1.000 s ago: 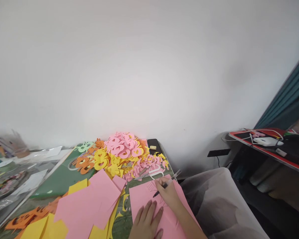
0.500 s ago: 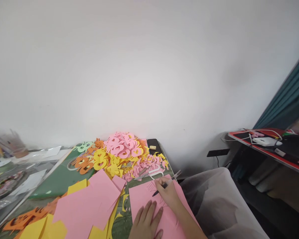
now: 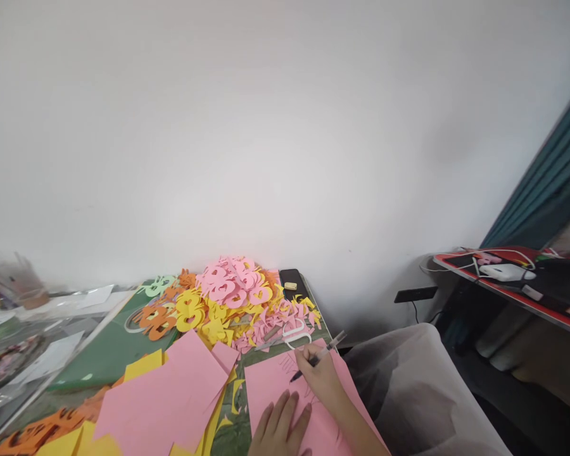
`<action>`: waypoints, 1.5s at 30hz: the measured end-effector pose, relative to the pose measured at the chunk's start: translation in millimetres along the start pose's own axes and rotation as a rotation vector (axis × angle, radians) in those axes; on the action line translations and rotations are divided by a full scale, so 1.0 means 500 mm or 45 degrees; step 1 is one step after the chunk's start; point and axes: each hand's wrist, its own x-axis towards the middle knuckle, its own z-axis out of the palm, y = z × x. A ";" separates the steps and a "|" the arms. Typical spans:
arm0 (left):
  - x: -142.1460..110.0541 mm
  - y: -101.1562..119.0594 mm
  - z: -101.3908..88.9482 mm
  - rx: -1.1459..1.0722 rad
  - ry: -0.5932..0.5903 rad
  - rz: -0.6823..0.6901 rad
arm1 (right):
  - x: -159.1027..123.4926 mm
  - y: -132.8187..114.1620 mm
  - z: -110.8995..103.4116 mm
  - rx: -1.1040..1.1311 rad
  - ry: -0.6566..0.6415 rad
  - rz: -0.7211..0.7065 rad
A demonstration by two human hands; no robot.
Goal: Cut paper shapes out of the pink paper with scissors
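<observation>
A sheet of pink paper (image 3: 266,373) lies on the table in front of me, with dark drawn lines on it. My right hand (image 3: 319,373) grips a pen (image 3: 330,344), its tip at the paper's surface. Flat on the lower part of the same sheet rests my left hand (image 3: 280,427), fingers stretched out. Just beyond the sheet are white-handled scissors (image 3: 298,341), partly among pink paper scraps (image 3: 270,324). To the left, more pink paper (image 3: 166,392) overlaps yellow sheets (image 3: 145,365).
Behind the scraps rises a heap of pink and yellow heart-holed cutouts (image 3: 235,282). A black phone (image 3: 293,278) with a small yellowish block on it lies by the table edge. Orange cutouts (image 3: 156,320) sit on a green mat (image 3: 107,351). A red-edged table (image 3: 460,269) stands at right.
The whole view has shifted slightly. My right hand and the pen have moved only a little over the sheet; my left hand stays flat on it.
</observation>
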 end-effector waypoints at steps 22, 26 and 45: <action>0.000 0.001 0.000 -0.007 -0.017 -0.005 | -0.003 -0.004 -0.009 -0.012 0.036 0.013; -0.002 0.000 0.001 0.007 -0.026 -0.008 | -0.003 0.003 -0.010 -0.006 0.022 0.020; -0.004 0.007 -0.004 -0.044 -0.096 -0.056 | -0.008 0.005 -0.009 0.029 -0.048 0.072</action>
